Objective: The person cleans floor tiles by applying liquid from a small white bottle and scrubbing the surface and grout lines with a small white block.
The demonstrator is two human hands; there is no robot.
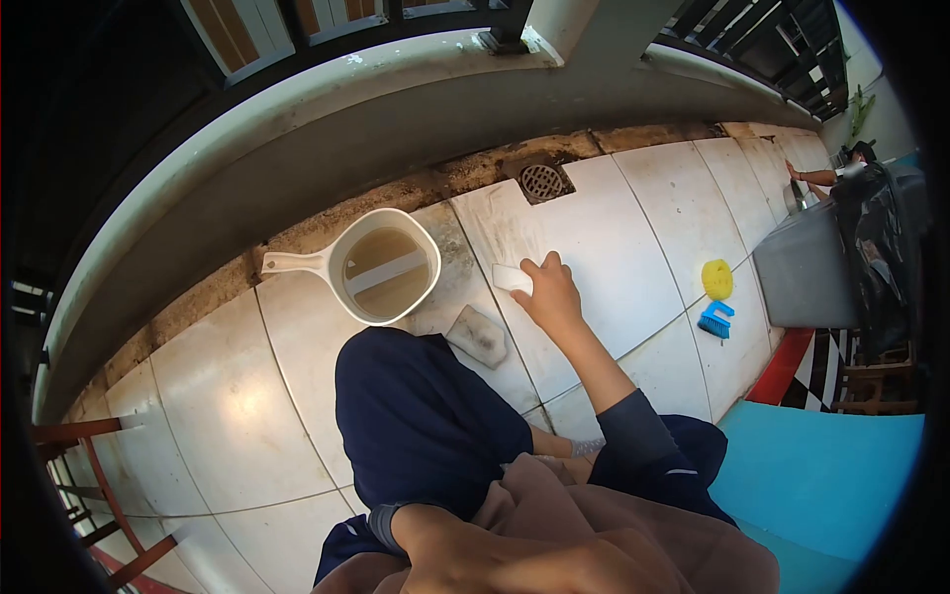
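My right hand (552, 297) is closed on a white sponge block (511, 278), pressed to a white floor tile near a dirt-streaked patch. To its left, a second, grey-stained sponge block (478, 337) lies by my knee. A white water dipper (432, 255) with murky water in it stands further left, its handle pointing left. Across my lap at the bottom edge rests my left hand (594, 566), its fingers hidden from view.
A round floor drain (542, 181) sits by the grimy wall base. On the right lie a yellow round scrubber (716, 280) and a blue scrubbing brush (715, 320). Beyond them are a grey bin (807, 267) with a black bag and another person (849, 170).
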